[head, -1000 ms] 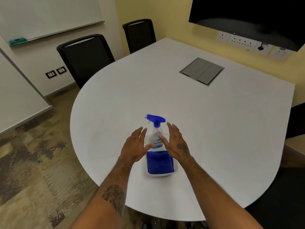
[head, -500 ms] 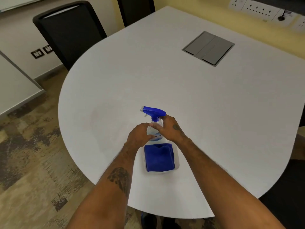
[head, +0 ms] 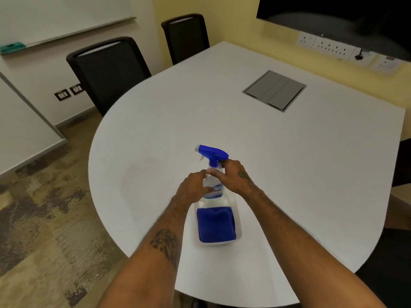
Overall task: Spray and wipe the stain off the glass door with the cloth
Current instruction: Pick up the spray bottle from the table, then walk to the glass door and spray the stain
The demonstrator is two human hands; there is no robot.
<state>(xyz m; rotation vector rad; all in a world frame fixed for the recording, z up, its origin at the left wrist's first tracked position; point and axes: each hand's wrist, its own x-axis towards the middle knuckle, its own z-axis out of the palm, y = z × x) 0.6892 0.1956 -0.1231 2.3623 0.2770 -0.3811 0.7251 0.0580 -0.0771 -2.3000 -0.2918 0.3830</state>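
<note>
A clear spray bottle [head: 211, 190] with a blue trigger head [head: 212, 153] stands on the white table [head: 289, 163], near its front edge. Both hands are wrapped around it: my left hand [head: 192, 188] grips the bottle's left side, and my right hand [head: 233, 176] holds the neck just below the trigger head. A folded blue cloth [head: 215, 225] lies directly in front of the bottle, seemingly in a shallow clear tray [head: 239, 232]. No glass door with a stain is identifiable in this view.
Two black chairs [head: 109, 70] stand at the table's far left side. A grey cable hatch [head: 274, 90] is set into the tabletop. A dark screen [head: 333, 12] and wall sockets [head: 331, 47] are at the back right. Patterned floor [head: 44, 218] lies to the left.
My hands went from hovering open on either side of the bottle to closing around it. The camera view has tilted back up slightly.
</note>
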